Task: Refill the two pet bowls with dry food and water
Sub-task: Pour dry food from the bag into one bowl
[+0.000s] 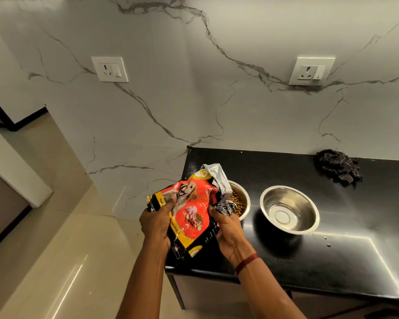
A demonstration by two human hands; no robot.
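A red and yellow dog food bag (189, 210) with a dog picture is tilted over the counter's left end, its silver open mouth over the left steel bowl (242, 199). Brown kibble (236, 202) lies in that bowl, which the bag partly hides. My left hand (156, 223) grips the bag's left side. My right hand (226, 226) grips its right side near the crumpled lower corner. The right steel bowl (289, 209) stands beside the left one and holds a shallow layer of clear water.
The black glossy counter (332, 261) runs right from the marble wall corner. A dark checked cloth (338, 166) lies crumpled at the back right. Water drops (326, 241) sit near the right bowl. Two wall sockets are above. Beige floor tiles spread to the left.
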